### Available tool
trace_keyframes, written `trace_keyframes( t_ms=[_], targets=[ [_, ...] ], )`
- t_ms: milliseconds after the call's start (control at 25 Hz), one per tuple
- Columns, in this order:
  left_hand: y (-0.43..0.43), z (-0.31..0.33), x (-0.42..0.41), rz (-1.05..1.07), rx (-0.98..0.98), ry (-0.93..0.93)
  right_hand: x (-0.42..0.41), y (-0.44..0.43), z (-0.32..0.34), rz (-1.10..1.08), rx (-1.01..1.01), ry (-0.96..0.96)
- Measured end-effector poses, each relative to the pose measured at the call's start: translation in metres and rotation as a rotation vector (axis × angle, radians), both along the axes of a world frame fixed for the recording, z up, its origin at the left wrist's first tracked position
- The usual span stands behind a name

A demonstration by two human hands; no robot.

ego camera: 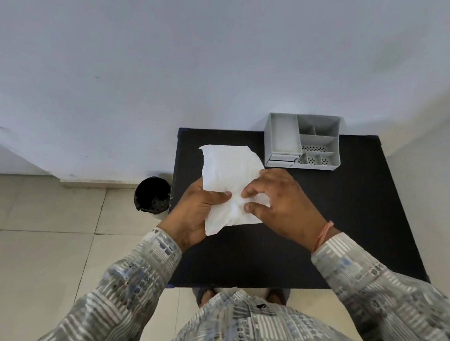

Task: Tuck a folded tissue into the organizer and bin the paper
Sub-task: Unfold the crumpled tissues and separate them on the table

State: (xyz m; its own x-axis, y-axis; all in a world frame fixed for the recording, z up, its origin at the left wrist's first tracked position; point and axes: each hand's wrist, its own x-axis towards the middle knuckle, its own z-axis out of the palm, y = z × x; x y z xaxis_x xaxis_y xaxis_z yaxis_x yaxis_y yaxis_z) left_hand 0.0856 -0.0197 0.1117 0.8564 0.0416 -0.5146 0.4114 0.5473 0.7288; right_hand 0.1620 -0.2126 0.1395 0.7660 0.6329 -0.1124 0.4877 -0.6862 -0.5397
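Both hands pinch the tissue (pixel 231 175) above the table (pixel 355 200), left hand (pixel 195 213) gripping its near-left edge, right hand (pixel 277 201) its near-right; best to align corners before creasing, organizer (pixel 303 141) empty, bin (pixel 152 194) unused.

Crinkled soft white tissue (pixel 229 167), matt black table (pixel 329 216), smooth grey plastic organizer (pixel 283 136), glossy floor tiles (pixel 36 252).
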Motion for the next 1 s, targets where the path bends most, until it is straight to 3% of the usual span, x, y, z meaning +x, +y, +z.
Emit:
trace_keyframes(
  t_ms=[200,400,480,600,680,760,880,960,1000],
  targets=[
    [-0.037,0.012,0.007,0.077,0.022,0.029,0.003,-0.032,0.014,0.045,-0.012,-0.023],
    [-0.059,0.013,0.022,0.173,-0.063,0.101,-0.001,-0.072,0.038,-0.004,0.191,0.073],
    [-0.069,0.019,0.027,0.195,-0.083,0.109,-0.001,-0.087,0.045,0.019,0.155,0.073],
    [-0.089,0.035,0.031,0.225,-0.15,0.147,0.005,-0.104,0.047,0.145,0.1,-0.138],
    [-0.1,0.043,0.031,0.27,-0.24,0.119,0.009,-0.112,0.057,0.167,0.244,-0.178],
    [-0.109,0.04,0.027,0.341,-0.36,0.052,0.01,-0.119,0.075,0.015,0.518,0.07],
    [-0.134,0.033,0.018,0.265,-0.473,-0.032,0.018,-0.133,0.089,-0.231,1.017,0.75],
    [-0.152,0.032,0.014,0.182,-0.354,-0.077,0.03,-0.146,0.08,-0.412,1.141,0.952],
    [-0.157,0.031,0.013,0.179,-0.222,-0.081,0.035,-0.154,0.073,-0.491,1.12,0.941]
  ],
)
